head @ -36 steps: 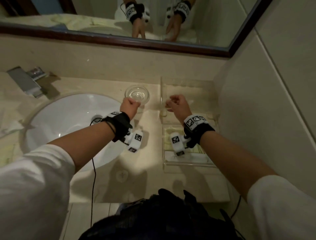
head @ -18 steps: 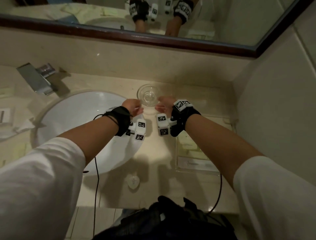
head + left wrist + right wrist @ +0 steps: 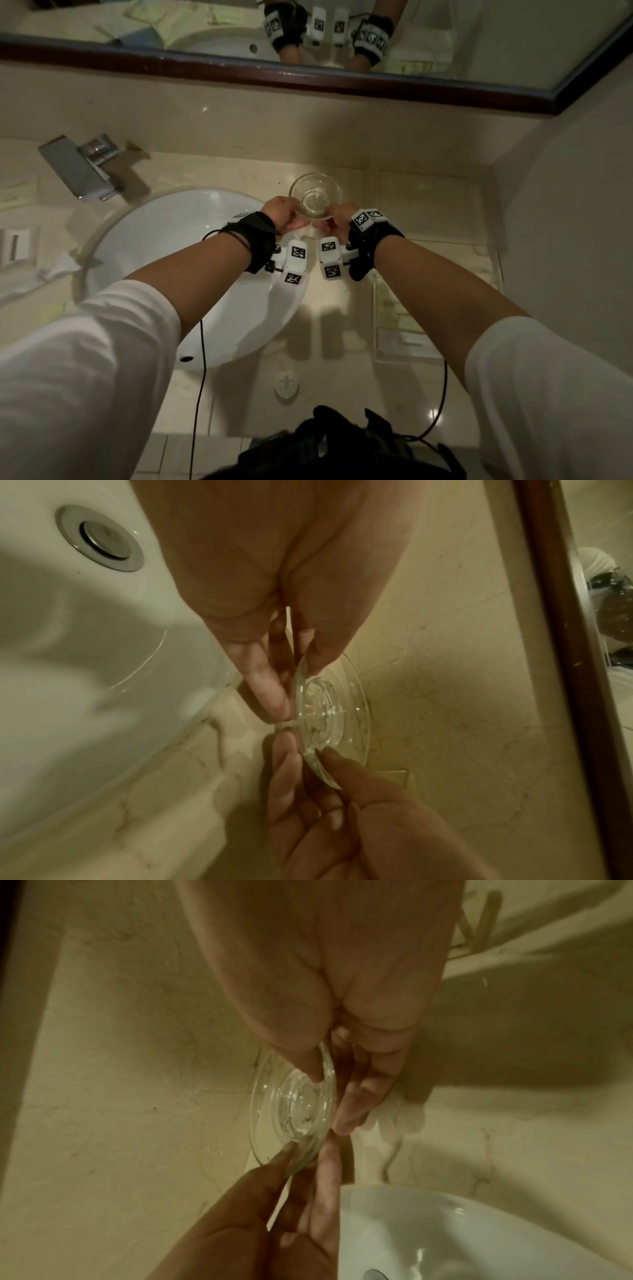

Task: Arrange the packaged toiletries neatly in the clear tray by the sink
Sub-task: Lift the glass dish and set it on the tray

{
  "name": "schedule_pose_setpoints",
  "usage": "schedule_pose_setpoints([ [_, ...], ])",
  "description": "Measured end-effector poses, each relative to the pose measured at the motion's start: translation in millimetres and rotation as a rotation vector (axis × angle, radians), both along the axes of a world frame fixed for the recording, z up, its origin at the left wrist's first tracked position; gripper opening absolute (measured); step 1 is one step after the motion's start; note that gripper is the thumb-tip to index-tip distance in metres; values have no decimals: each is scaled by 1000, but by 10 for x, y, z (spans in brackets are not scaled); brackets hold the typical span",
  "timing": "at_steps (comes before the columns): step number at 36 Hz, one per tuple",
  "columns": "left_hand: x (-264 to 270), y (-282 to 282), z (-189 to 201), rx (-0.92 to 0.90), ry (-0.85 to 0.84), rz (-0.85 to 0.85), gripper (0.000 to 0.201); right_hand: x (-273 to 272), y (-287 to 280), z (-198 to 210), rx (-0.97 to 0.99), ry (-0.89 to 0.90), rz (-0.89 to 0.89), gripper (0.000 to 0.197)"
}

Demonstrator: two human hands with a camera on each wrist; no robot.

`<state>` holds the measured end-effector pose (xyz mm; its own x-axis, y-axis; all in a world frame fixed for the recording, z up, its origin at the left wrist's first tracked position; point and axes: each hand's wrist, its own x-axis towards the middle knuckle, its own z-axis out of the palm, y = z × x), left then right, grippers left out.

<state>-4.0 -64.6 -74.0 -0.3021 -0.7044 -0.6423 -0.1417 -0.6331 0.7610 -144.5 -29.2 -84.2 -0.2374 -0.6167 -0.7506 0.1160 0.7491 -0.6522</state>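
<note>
A small round clear glass dish (image 3: 315, 200) is on the beige counter behind the sink. My left hand (image 3: 286, 217) pinches its left rim and my right hand (image 3: 337, 219) pinches its near right rim. In the left wrist view the left hand (image 3: 296, 680) has its thumb inside the dish (image 3: 329, 712) and its fingers beneath. The right wrist view shows the right hand (image 3: 329, 1088) gripping the dish (image 3: 294, 1104) the same way. The clear tray (image 3: 376, 356) lies to the right under my right forearm, with pale packets (image 3: 404, 339) in it.
The white sink (image 3: 164, 240) and chrome faucet (image 3: 78, 168) are at the left. More packets (image 3: 17, 243) lie left of the sink. A small white heart-shaped item (image 3: 286, 382) sits near the counter's front edge. The wall (image 3: 565, 240) closes the right side.
My right hand has moved left from the tray's edge to the glass dish. The left hand has shifted onto the dish too. Both now pinch its rim.
</note>
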Motion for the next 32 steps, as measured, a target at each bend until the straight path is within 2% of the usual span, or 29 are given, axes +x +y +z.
schedule_pose_setpoints([
  [3,3,4,66,-38,-3,-37,21,9,13,67,-39,27,35,15],
  [7,-26,-14,201,-89,34,39,6,-8,48,259,-157,42,-18,20],
  [9,-70,-43,273,-115,75,30,5,-66,77,337,-211,7,-55,24],
  [11,-152,-70,331,-126,116,34,12,-155,114,431,-252,-6,-90,20],
  [16,-531,22,548,-28,270,56,10,-499,256,667,-387,94,-142,18],
  [20,-881,136,607,-7,315,13,17,-807,427,701,-407,150,-220,14],
  [24,-1224,286,627,8,307,-34,6,-1151,657,688,-393,167,-295,15],
  [26,-1377,349,607,-6,294,-88,6,-1293,747,650,-388,168,-326,13],
  [32,-1749,547,593,-37,249,-117,18,-1651,939,596,-363,209,-347,6],
])
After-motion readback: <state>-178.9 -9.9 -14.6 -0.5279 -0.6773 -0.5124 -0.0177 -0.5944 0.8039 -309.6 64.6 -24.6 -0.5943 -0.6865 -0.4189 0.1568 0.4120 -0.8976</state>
